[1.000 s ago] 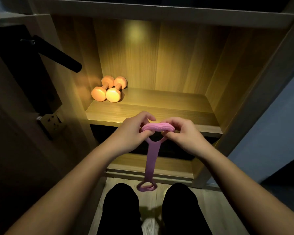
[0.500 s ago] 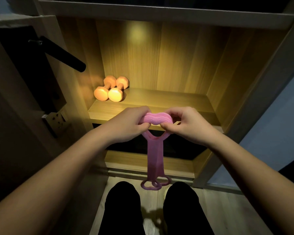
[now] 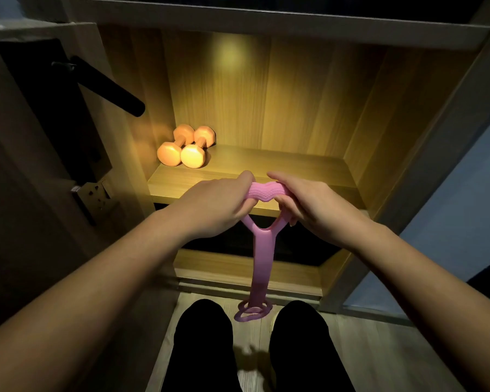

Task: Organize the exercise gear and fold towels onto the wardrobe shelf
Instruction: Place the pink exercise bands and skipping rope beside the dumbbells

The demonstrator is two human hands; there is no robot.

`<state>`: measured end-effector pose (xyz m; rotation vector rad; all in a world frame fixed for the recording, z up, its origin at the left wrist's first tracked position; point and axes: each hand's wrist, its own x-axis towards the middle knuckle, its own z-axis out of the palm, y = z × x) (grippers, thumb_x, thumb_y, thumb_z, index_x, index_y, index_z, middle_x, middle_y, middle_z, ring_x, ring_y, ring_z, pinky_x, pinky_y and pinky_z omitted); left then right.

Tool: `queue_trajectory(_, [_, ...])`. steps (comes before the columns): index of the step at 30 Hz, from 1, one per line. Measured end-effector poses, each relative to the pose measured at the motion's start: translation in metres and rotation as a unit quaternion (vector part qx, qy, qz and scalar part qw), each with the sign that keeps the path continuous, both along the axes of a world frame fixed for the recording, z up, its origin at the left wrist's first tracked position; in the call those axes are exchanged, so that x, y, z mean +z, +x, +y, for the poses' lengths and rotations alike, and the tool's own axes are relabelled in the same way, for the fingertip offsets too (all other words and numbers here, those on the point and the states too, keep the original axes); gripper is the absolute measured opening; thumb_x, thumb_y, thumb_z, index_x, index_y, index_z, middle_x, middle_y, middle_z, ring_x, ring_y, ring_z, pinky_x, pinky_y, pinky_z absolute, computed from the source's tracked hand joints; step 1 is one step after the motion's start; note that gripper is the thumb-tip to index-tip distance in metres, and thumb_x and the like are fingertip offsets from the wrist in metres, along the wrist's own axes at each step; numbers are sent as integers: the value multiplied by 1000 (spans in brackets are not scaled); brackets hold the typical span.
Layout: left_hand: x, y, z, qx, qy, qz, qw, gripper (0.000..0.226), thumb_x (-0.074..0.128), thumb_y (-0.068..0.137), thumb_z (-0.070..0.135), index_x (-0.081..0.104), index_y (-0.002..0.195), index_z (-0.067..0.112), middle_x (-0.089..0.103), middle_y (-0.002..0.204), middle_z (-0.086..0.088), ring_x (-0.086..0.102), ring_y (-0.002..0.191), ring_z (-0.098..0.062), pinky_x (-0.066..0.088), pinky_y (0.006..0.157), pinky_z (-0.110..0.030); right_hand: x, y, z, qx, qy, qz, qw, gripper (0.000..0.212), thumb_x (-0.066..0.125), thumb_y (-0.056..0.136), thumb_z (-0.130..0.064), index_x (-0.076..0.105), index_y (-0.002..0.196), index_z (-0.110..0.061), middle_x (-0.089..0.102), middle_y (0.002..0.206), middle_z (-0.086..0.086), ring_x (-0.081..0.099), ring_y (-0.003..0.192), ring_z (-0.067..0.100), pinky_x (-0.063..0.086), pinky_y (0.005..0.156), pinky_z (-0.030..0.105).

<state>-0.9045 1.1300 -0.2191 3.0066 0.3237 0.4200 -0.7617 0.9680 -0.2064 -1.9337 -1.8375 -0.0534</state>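
Observation:
A pink resistance band (image 3: 262, 250) hangs straight down from its ribbed handle, its lower loops dangling near the floor between my legs. My left hand (image 3: 215, 205) grips the handle's left end and my right hand (image 3: 309, 205) grips its right end, both just above the front edge of the lit wooden wardrobe shelf (image 3: 266, 171). Two orange dumbbells (image 3: 186, 147) lie side by side at the shelf's back left corner. No towels are in view.
An open door with a black lever handle (image 3: 108, 86) and metal latch plate stands close on the left. A lower shelf (image 3: 238, 267) sits under the lit one. The wardrobe's right side panel (image 3: 408, 165) and a blue-grey wall bound the right. My black-clad legs stand on pale floorboards.
Both hands have lifted the band's handle up and forward, from below the shelf edge to just over it. The hanging strap and loops have risen with it.

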Motion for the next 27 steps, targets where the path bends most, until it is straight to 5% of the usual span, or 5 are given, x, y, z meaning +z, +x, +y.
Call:
queue_trajectory(4, [0, 3, 2, -1, -11, -18, 1000, 19, 39, 99, 40, 37, 110, 24, 53, 73, 8, 51, 60, -8, 44, 50, -33, 3, -2, 1, -5, 1, -9, 1000, 42, 45, 100, -31, 44, 139, -15, 62, 117, 3, 59, 99, 17, 47, 84, 30])
queue_trajectory(12, [-1, 8, 5, -15, -29, 17, 999, 18, 43, 100, 37, 38, 111, 24, 55, 76, 6, 52, 64, -10, 43, 51, -32, 16, 2, 8, -16, -70, -9, 997, 30, 52, 95, -41, 59, 116, -20, 66, 94, -5, 60, 83, 13, 53, 74, 41])
queue_trajectory(15, [-3, 9, 7, -9, -152, -40, 988, 20, 52, 97, 39, 48, 109, 24, 62, 85, 8, 59, 74, -8, 49, 64, -30, 19, 4, 10, -31, -44, 6, 999, 27, 54, 96, -37, 64, 107, -16, 67, 85, -5, 61, 77, 11, 53, 72, 37])
queue_trajectory(18, [-10, 7, 9, 4, -323, -148, 935, 12, 65, 89, 37, 63, 96, 27, 69, 83, 14, 64, 81, 2, 52, 75, -20, 21, 6, 11, -58, -48, 30, 997, 28, 57, 94, -39, 67, 106, -15, 67, 84, -5, 62, 78, 11, 53, 72, 35])
queue_trajectory(27, [-7, 11, 7, -6, -335, -204, 920, 9, 70, 84, 36, 63, 81, 41, 67, 77, 30, 62, 78, 11, 43, 65, -3, 50, 5, 27, -40, -136, -38, 989, 33, 64, 90, -37, 67, 108, -10, 63, 84, -1, 57, 75, 15, 49, 68, 29])
